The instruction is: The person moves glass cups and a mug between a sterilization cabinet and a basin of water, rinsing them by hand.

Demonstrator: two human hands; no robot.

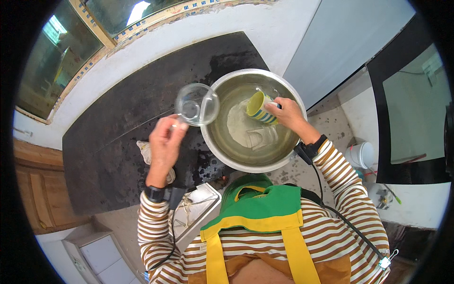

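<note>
My left hand (165,139) pinches the rim of a clear glass bowl (191,105), raised over the dark tabletop and overlapping the left rim of a big metal basin (222,158). With fingers closed round its handle, my right hand (285,113) grips a mug (258,110) striped in green, blue and white. The mug is tilted inside the basin, its green inside facing up and left. Cloudy water fills the lower part of the basin. A clear drinking glass (261,138) lies on its side in that water, below the mug.
The basin stands on a dark, wet tabletop (123,113). A crumpled pale cloth (144,151) lies partly under my left forearm. Below the table edge is a white box-like object (201,201) with cords. A white bucket (362,155) stands on the floor at right.
</note>
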